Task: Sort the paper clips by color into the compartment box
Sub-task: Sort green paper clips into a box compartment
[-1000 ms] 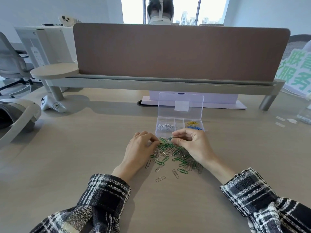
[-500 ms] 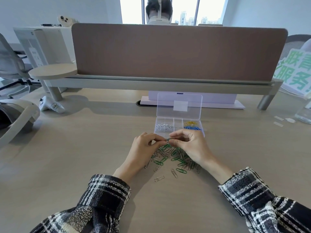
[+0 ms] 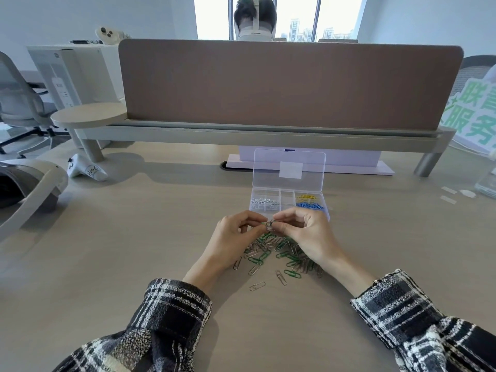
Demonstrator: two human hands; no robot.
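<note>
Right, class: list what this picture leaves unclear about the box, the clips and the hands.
Head view, compartment box: near edge hidden behind the hands.
Head view, pinched clips: too small to count, fingertips cover them; left hand and right hand both hold them.
Head view, loose pile: part hidden under the right hand.

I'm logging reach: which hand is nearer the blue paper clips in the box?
Right. The right hand is just on the near side of the blue paper clips; the left hand is farther left, near the silver clips.
</note>
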